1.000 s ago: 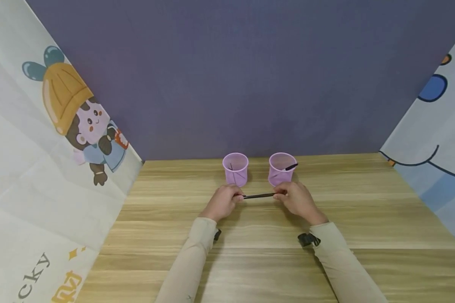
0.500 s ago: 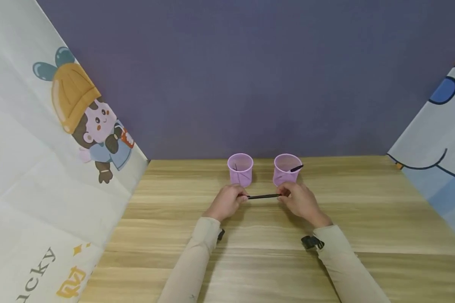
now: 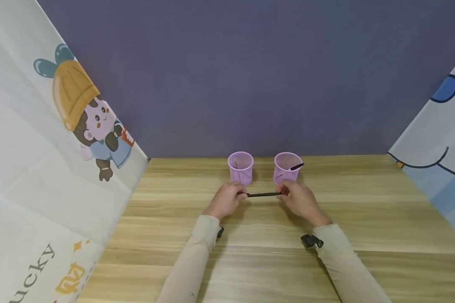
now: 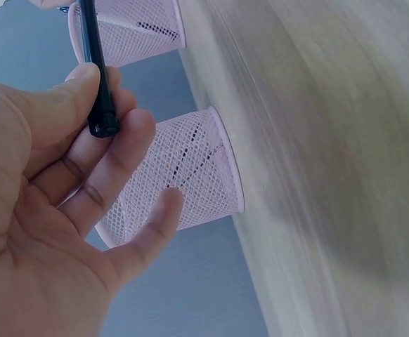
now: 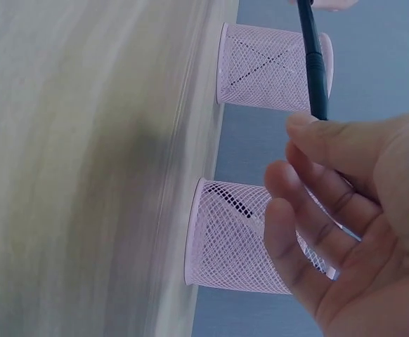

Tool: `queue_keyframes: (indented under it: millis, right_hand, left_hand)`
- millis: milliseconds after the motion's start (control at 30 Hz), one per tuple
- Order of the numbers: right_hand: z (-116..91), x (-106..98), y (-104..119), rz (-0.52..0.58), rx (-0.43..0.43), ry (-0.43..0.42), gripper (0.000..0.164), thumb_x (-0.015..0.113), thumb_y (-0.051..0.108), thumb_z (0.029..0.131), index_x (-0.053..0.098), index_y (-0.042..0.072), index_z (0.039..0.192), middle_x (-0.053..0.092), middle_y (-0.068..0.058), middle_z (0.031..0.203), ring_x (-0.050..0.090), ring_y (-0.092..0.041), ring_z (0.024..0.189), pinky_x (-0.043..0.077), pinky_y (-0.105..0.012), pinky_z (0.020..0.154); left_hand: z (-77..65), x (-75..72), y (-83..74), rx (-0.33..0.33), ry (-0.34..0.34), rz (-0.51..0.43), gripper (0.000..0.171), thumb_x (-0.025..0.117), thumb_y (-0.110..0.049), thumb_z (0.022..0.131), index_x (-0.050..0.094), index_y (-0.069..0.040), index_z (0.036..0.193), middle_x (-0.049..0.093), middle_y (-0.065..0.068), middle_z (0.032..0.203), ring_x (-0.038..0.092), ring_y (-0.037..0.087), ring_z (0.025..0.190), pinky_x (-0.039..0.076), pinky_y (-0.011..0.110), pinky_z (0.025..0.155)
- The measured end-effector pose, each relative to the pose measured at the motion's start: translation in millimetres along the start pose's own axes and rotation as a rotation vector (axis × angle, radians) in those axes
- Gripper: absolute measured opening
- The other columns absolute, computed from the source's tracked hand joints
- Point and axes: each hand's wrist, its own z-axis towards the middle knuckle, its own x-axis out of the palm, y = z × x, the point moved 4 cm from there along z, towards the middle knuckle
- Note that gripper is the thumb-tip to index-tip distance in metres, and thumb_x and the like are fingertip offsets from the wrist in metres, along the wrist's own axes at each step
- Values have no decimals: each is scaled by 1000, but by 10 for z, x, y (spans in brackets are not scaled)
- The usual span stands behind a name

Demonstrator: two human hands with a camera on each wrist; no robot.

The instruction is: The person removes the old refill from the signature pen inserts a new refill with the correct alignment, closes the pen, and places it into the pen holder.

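Left hand (image 3: 224, 200) and right hand (image 3: 300, 203) pinch opposite ends of a pen (image 3: 263, 195) above the table (image 3: 265, 235), just short of the left cup (image 3: 243, 177) and right cup (image 3: 283, 174) by its far edge; a forward nudge could topple either.

Left fingers (image 4: 117, 171) and right fingers (image 5: 308, 213) in pinches.

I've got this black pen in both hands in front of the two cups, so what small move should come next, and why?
Perhaps ease the left hand off the black pen: the right hand also pinches it, near the other end, and could probably carry it alone to the right pink cup just beyond, where another pen sticks out.
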Motion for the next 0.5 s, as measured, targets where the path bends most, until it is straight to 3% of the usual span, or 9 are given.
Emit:
queue_keyframes:
  millis: [300, 500]
  right_hand:
    - [19, -36, 41, 15, -40, 24, 17, 82, 12, 84, 71, 11, 96, 70, 3, 82, 64, -11, 76, 55, -35, 70]
    - [-38, -33, 13, 10, -48, 107, 15, 72, 29, 96, 73, 14, 97, 65, 8, 77, 56, -6, 69, 49, -30, 64]
  left_hand:
    - [2, -57, 3, -14, -5, 13, 8, 71, -16, 96, 77, -11, 97, 73, 1, 97, 70, 17, 93, 57, 35, 91]
    - [-33, -39, 9, -11, -4, 10, 8, 71, -16, 96, 77, -11, 98, 73, 0, 97, 69, 17, 93, 57, 34, 91]
